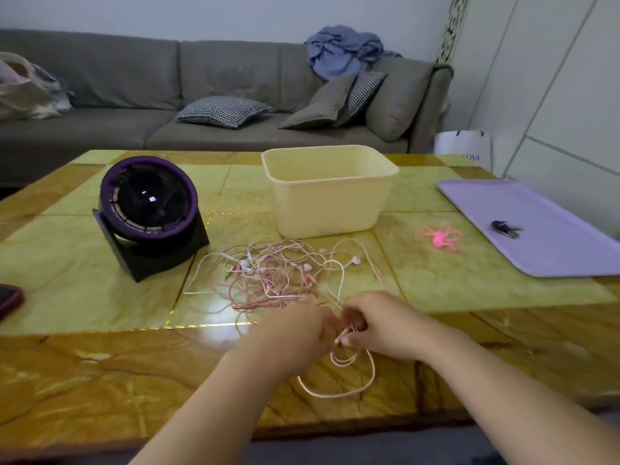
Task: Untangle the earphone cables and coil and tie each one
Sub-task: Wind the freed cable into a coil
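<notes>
A tangled heap of pink and white earphone cables (275, 273) lies on the table in front of the cream tub. Near the table's front, my left hand (295, 330) and my right hand (379, 323) meet and both pinch one pale pink cable. Small loops of that cable (345, 359) hang below my fingers, and a bigger loop (339, 392) rests on the table beneath. A strand runs from my hands back into the heap. Pink ties (439, 238) lie in a bunch to the right of the tub.
A purple-rimmed black fan (147, 209) stands at the left. The cream plastic tub (328, 193) sits behind the heap. A lilac tray (536, 226) with a small dark object (505, 228) lies at the right. A phone (8, 298) pokes in at the left edge. A grey sofa stands behind.
</notes>
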